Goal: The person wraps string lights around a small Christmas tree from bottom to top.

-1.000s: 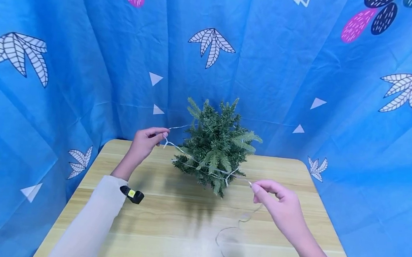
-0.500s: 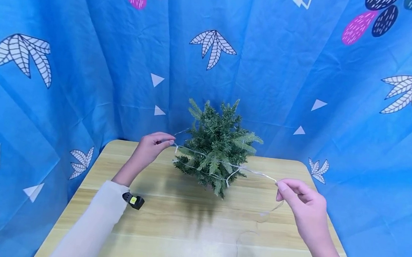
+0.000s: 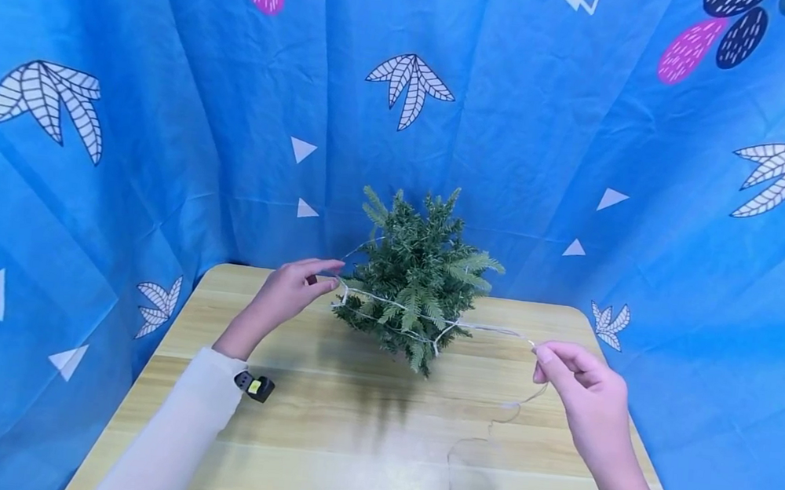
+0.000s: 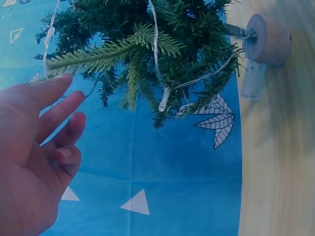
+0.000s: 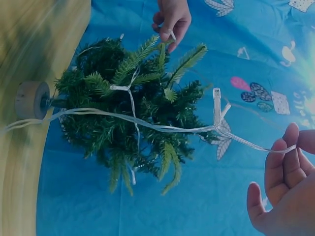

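A small green artificial Christmas tree (image 3: 425, 272) stands at the back of the table, a clear-wired string of lights (image 3: 390, 302) across its front. My left hand (image 3: 292, 290) is at the tree's left side, thumb and fingers apart beside the wire. In the left wrist view, the left hand (image 4: 34, 142) has loosely bent fingers near a branch tip (image 4: 93, 55). On the right, my right hand (image 3: 588, 386) pinches the wire between thumb and fingers, away from the tree. The right wrist view shows this wire (image 5: 167, 129) leading from the right hand (image 5: 285, 191) across the tree.
The tree's round wooden base (image 4: 270, 42) sits on the light wooden table (image 3: 317, 443). Loose wire (image 3: 450, 471) trails from the right hand toward the table's front. A patterned blue curtain (image 3: 517, 131) surrounds the back and sides.
My right hand has drawn the wire to the right, away from the tree. The left hand has moved slightly right and down, toward the tree, and its thumb and fingers have parted.
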